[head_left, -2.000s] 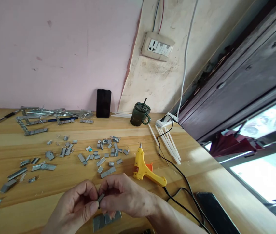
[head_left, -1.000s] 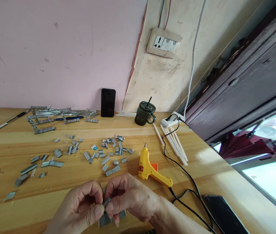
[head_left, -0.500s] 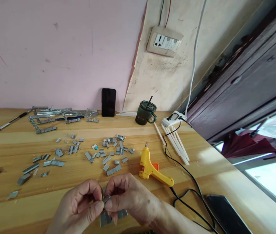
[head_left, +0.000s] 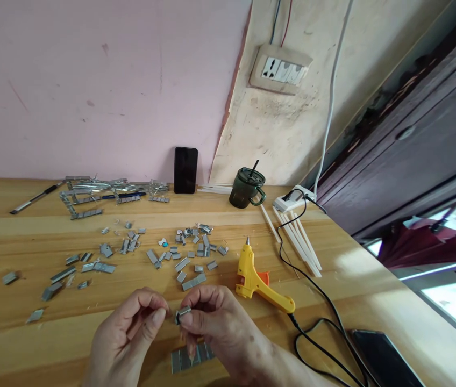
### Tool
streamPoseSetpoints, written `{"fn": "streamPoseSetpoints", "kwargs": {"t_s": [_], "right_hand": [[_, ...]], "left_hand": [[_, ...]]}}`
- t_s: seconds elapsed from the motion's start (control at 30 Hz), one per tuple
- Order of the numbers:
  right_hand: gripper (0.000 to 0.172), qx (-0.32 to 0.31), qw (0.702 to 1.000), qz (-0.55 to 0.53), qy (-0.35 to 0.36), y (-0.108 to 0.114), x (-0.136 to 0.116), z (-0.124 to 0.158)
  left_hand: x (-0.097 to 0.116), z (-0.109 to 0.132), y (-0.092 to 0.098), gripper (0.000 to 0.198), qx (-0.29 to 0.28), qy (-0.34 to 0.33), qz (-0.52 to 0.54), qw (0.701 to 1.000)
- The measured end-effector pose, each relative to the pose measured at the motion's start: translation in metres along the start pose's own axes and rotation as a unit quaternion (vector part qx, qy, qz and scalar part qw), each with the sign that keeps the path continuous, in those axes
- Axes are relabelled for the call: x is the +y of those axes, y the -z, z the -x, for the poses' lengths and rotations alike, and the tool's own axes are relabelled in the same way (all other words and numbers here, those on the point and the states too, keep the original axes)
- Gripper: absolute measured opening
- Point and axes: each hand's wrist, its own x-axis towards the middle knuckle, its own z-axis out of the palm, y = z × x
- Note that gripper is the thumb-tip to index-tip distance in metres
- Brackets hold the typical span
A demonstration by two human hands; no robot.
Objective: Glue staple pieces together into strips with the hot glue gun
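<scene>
My right hand (head_left: 215,317) pinches a small grey metal piece (head_left: 183,311), like a short stub of a staple strip, between thumb and forefinger. Just to its left, my left hand (head_left: 129,330) is closed, thumb and forefinger tips together; whatever they may hold is too small to make out. The two hands are slightly apart, above the wooden table (head_left: 139,306). Below my right fingers lies a flat row of grey metal pieces (head_left: 179,360), partly covered by that hand. Several loose grey pieces (head_left: 194,281) are scattered beyond both hands.
A yellow glue gun (head_left: 266,287) lies right of my hands, its black cord (head_left: 316,344) looping toward a dark phone (head_left: 385,355). White glue sticks (head_left: 298,242), a power strip (head_left: 294,198), a lidded mug (head_left: 247,188), an upright phone (head_left: 185,170) and a pen (head_left: 34,199) lie farther back.
My hands have come apart; the small grey piece stays in my right fingers while the left has drawn off it. The flat row below shows more. The whole view has shifted slightly.
</scene>
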Motion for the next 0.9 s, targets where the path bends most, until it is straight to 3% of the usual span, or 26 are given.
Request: {"fn": "streamPoseSetpoints", "kwargs": {"t_s": [0.17,0.37,0.43,0.6,0.7,0.9], "right_hand": [[0.035,0.003,1.000,-0.013,-0.020,0.001,0.000,-0.001],[0.037,-0.010,0.999,-0.026,-0.042,0.003,-0.001,-0.003],[0.038,-0.006,0.999,-0.005,-0.031,0.003,-0.001,-0.003],[0.037,0.017,0.991,0.119,0.055,0.000,-0.002,0.000],[0.026,0.033,0.973,0.193,0.122,-0.004,-0.003,0.005],[0.011,0.080,0.916,0.362,0.155,-0.008,-0.012,0.011]], "left_hand": [[0.006,-0.002,-0.005,0.036,-0.024,0.019,0.004,1.000],[0.003,-0.014,-0.002,0.050,0.046,0.046,-0.003,0.998],[0.002,-0.016,-0.001,0.047,0.055,0.051,0.002,0.997],[0.007,-0.008,-0.007,0.031,-0.024,0.056,0.064,0.996],[0.008,-0.004,-0.008,0.023,-0.073,0.058,0.071,0.993],[0.000,-0.002,-0.002,0.006,-0.078,-0.007,0.046,0.996]]}}
